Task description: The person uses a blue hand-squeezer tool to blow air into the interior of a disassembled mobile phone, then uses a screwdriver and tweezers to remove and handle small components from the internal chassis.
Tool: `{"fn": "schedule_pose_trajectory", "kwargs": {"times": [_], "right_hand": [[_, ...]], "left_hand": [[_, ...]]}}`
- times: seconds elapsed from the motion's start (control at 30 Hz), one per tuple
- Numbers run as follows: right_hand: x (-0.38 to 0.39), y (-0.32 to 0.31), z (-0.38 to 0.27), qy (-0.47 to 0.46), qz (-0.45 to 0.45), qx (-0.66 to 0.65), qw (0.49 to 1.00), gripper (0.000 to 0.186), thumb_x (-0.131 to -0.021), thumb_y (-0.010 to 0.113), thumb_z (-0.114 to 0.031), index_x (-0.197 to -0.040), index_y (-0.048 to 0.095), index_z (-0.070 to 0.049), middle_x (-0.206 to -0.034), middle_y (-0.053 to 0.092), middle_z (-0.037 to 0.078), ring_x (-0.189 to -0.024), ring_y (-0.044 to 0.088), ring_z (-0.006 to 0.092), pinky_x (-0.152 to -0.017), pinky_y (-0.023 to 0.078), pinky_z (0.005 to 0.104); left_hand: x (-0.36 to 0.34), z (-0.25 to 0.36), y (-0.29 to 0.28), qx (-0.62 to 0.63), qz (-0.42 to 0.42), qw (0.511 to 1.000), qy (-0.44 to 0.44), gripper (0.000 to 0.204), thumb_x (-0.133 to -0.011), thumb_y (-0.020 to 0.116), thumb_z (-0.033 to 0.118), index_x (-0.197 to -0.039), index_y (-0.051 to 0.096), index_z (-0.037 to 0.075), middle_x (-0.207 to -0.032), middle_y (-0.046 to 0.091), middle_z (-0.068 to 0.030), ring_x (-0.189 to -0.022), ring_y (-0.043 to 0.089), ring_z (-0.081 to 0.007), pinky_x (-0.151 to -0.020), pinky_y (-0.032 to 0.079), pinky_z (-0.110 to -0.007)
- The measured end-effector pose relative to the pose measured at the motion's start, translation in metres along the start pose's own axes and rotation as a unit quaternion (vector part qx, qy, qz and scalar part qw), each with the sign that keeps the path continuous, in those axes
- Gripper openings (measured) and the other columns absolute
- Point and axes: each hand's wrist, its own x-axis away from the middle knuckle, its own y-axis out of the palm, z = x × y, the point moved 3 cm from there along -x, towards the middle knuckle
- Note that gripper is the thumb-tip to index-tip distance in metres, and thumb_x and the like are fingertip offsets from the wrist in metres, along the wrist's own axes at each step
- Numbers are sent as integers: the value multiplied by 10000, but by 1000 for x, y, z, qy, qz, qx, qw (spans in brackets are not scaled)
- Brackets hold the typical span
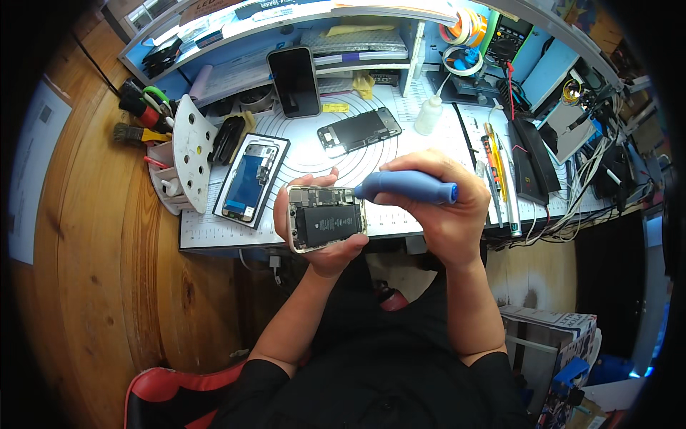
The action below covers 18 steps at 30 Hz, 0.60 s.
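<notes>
The blue screwdriver's [407,187] tip was hidden where it met the opened phone [326,219], whose lower edge lay behind the left hand's [314,239] fingers. Small parts inside the phone were too fine to tell; the desk's [429,154] far corners blurred into the rim.

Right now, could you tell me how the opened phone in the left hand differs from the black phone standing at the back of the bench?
The opened phone shows its battery and circuit boards; the black phone shows only a dark, closed face. The opened phone lies flat in the left hand, with the right hand holding a blue tool at its edge; the black phone stands upright, propped against the shelf, untouched. Both are slim rectangles with rounded corners.
</notes>
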Motion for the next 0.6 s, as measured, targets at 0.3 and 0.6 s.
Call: {"fn": "schedule_pose_trajectory", "kwargs": {"times": [0.3,0.6], "right_hand": [[23,-17,22,96,33,-11,995,322,-763,914,-21,-1052,771,-15,-967,773,73,-895,731,163,-802,577,305],[49,-20,42,166,78,-25,983,342,-780,912,-31,-1089,768,-12,-1027,768,65,-930,719,157,-840,578,305]], "left_hand": [[0,0,1,6,3,1000,4,1222,-784,912,524,-1606,120,90,-1456,396,-250,-1253,593,-349,-1101,506,-606],[0,0,0,4,10,1000,1,1186,-799,901,522,-1597,138,89,-1451,414,-243,-1226,607,-344,-1096,513,-612]]}}
